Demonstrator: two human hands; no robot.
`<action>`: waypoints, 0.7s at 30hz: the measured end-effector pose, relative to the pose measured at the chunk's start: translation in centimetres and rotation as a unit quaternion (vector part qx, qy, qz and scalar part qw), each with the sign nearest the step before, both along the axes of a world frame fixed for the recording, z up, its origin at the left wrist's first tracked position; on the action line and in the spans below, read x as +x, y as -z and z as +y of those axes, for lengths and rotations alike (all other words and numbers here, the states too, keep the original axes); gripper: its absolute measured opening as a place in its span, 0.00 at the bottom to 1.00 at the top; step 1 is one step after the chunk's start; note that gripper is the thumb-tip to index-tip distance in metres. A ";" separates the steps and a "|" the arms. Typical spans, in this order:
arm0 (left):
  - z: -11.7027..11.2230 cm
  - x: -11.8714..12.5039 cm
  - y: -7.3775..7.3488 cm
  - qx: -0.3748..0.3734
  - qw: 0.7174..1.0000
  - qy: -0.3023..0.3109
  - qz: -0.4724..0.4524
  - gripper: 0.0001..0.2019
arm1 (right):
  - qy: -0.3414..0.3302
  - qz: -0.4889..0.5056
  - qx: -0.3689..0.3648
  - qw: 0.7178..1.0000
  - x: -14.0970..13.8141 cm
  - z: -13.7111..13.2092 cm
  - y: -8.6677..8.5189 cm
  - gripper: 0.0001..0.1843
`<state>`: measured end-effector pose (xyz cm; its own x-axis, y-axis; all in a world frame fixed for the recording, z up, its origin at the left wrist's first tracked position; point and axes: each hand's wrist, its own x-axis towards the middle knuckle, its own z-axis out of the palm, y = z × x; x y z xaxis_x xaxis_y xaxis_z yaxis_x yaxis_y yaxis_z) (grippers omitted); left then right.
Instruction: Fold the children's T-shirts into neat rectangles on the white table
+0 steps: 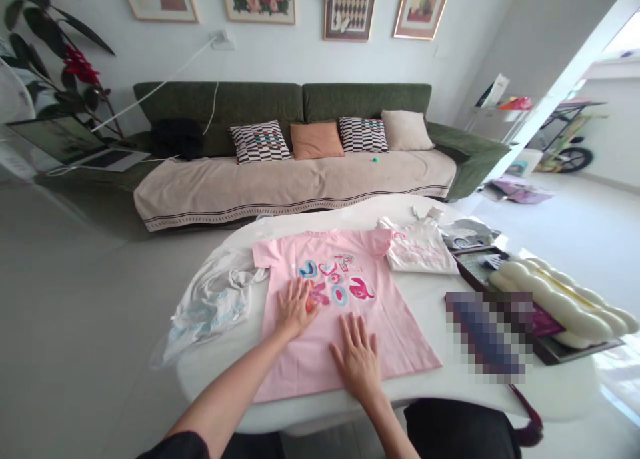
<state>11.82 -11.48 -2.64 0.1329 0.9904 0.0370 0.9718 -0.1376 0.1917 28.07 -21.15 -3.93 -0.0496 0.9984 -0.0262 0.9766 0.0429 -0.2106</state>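
Single head-worn camera, above the near edge of the table (pixel 350 212), facing forward and down across it, left hand (pixel 295 309) and right hand (pixel 357 358) close below, sofa (pixel 300 172) beyond the far edge.

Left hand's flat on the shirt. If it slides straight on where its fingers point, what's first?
The left hand would first meet the colourful lettering printed on the pink T-shirt; its fingertips seem already at its edge.
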 end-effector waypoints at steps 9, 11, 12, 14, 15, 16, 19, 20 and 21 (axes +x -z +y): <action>0.3 -0.1 -3.1 -0.084 0.996 -0.022 -0.002 0.33 | 0.030 0.010 -0.012 0.999 0.0 -0.2 -1.1 0.34; -2.1 -0.4 -2.8 -0.041 0.999 0.004 -0.005 0.32 | 0.033 0.014 -0.010 0.999 0.1 -0.7 -0.9 0.34; -3.6 -0.8 -2.4 -0.027 0.999 0.026 -0.002 0.31 | 0.037 0.014 -0.007 0.999 0.2 -1.0 -0.7 0.34; -7.1 -2.0 -1.4 -0.014 0.999 0.047 0.005 0.29 | 0.043 0.014 0.002 0.999 0.6 -1.5 -0.4 0.35; -8.9 -2.6 -0.9 -0.009 0.999 0.046 0.006 0.28 | 0.046 0.014 0.008 0.999 0.7 -1.6 -0.3 0.35; -10.5 -3.3 -0.5 -0.005 0.999 0.040 0.005 0.28 | 0.048 0.013 0.012 0.999 0.8 -1.7 -0.3 0.35; -13.8 -4.8 0.3 0.008 0.999 0.038 -0.018 0.26 | 0.061 0.012 0.012 0.998 0.5 -1.9 -1.1 0.34; -14.2 -5.1 0.3 0.010 0.999 0.042 -0.034 0.26 | 0.069 0.014 0.010 0.997 0.0 -2.1 -1.5 0.33; -14.1 -5.3 0.1 0.012 0.997 0.045 -0.056 0.25 | 0.068 0.021 0.008 0.997 -0.6 -2.4 -2.1 0.33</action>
<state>6.54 -25.61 -2.78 0.2159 0.9731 0.0799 0.9279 -0.2299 0.2935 27.45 -23.54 -1.85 0.0863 0.9962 -0.0111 0.9638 -0.0863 -0.2521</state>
